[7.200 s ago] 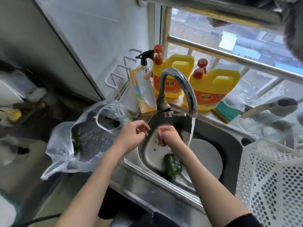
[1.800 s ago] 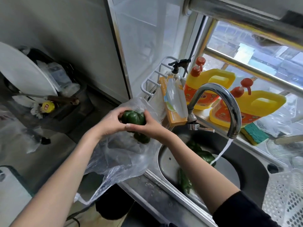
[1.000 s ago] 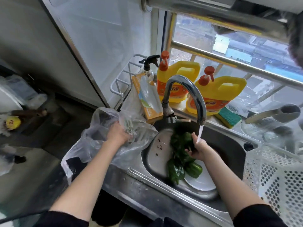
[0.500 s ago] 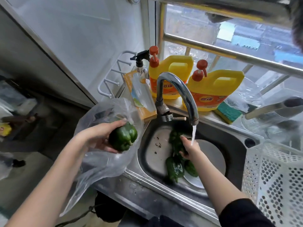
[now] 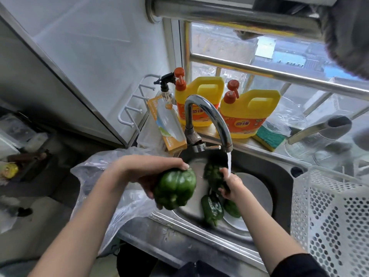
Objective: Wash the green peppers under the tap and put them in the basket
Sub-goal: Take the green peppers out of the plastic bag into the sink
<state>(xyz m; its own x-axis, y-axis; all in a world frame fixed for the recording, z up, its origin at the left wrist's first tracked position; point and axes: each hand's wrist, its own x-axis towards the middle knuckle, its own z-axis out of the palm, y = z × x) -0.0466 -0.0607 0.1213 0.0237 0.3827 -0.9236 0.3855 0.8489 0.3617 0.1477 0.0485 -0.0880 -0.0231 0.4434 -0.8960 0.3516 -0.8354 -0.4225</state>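
The left hand (image 5: 151,176) curls its fingers and thumb round a large green pepper (image 5: 175,189), holding it in the air over the near-left rim of the sink (image 5: 199,226), just above where the steel edge meets the bench (image 5: 169,242). The right hand (image 5: 229,183) grips a darker pepper (image 5: 214,177) inside the basin, right at the stream of water (image 5: 229,162) falling from the tap (image 5: 207,120); the water strikes the hand or the pepper, though blur makes it hard to say which. Two more peppers lie on the basin floor below that hand: one (image 5: 212,209) near the front wall and one (image 5: 231,207) partly hidden by the right wrist, resting by a white plate (image 5: 257,188) that fills the right half of the basin.

A clear plastic bag (image 5: 119,200) sags over the bench to the left of the sink, under the left forearm, its edge reaching the sink rim. The white perforated basket (image 5: 329,216) stands to the right, its wall just beside the sink's right edge, its open top free of both arms. Behind the tap, along the window ledge, two yellow detergent jugs (image 5: 249,114) stand side by side, with a green sponge (image 5: 269,136) to their right and a spray bottle (image 5: 165,90) and an orange carton (image 5: 167,124) to their left. The space between the tap spout and the basket is open.
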